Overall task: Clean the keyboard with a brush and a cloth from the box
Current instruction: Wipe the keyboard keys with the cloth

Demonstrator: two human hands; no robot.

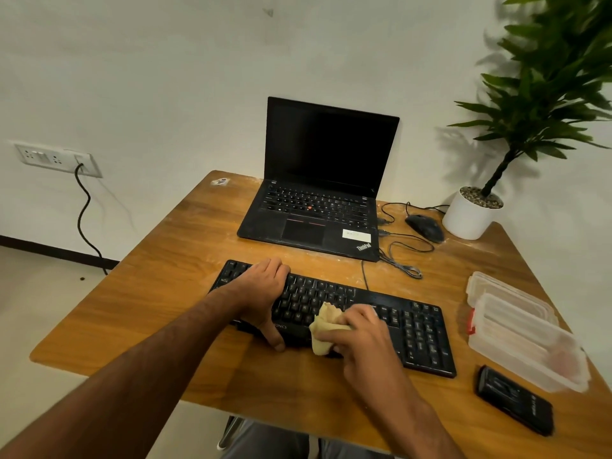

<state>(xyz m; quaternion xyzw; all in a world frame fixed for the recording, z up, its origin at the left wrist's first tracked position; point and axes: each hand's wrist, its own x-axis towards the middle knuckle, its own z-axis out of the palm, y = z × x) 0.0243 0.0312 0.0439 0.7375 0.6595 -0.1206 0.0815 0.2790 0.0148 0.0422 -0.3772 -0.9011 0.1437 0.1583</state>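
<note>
I am looking down at a wooden table (pixel 172 293) with the black keyboard (pixel 414 329) lying across its near half, slanted so its right end sits closer to me. My left hand (pixel 261 293) is lying over the keyboard's left part, fingers curled over the far edge and thumb hooked at the near edge, so it is gripping the keyboard. My right hand (pixel 357 336) is closing round a crumpled yellowish cloth (pixel 324 329), holding it bunched against the middle of the keyboard's near edge, just right of the left thumb.

To the right of the keyboard, the clear plastic box (pixel 526 342) is sitting open, its lid (pixel 506 296) lying just beyond it; what is inside is too blurred for me to tell. A black oblong object (pixel 515 400) is lying near the table's front right corner, close to the box. I cannot make out whether it is the brush.

Behind the keyboard an open laptop (pixel 318 180) with a dark screen is standing. To its right are a black mouse (pixel 425 227) with cables and a potted plant (pixel 530 127) in a white pot.
</note>
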